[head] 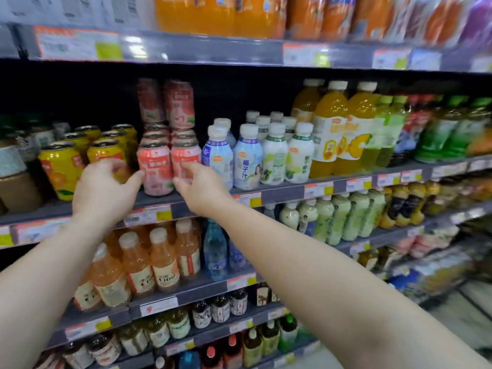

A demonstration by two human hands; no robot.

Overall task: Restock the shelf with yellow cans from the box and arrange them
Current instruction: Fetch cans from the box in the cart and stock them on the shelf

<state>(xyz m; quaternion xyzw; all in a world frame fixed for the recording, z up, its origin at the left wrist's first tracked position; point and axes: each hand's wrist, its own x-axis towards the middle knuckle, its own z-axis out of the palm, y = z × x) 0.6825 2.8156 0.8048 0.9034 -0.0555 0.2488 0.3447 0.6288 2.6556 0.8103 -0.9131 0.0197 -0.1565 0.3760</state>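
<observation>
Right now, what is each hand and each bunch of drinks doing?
left hand: fingers curled at the front yellow can, thumb touching the pink can.
right hand: fingers on the front pink can.
yellow cans: upright, in rows.
pink cans: upright, two stacked on top behind.
white bottles: upright, capped.

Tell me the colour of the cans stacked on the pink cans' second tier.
Pink and white, the stacked cans, seen in the head view.
</observation>
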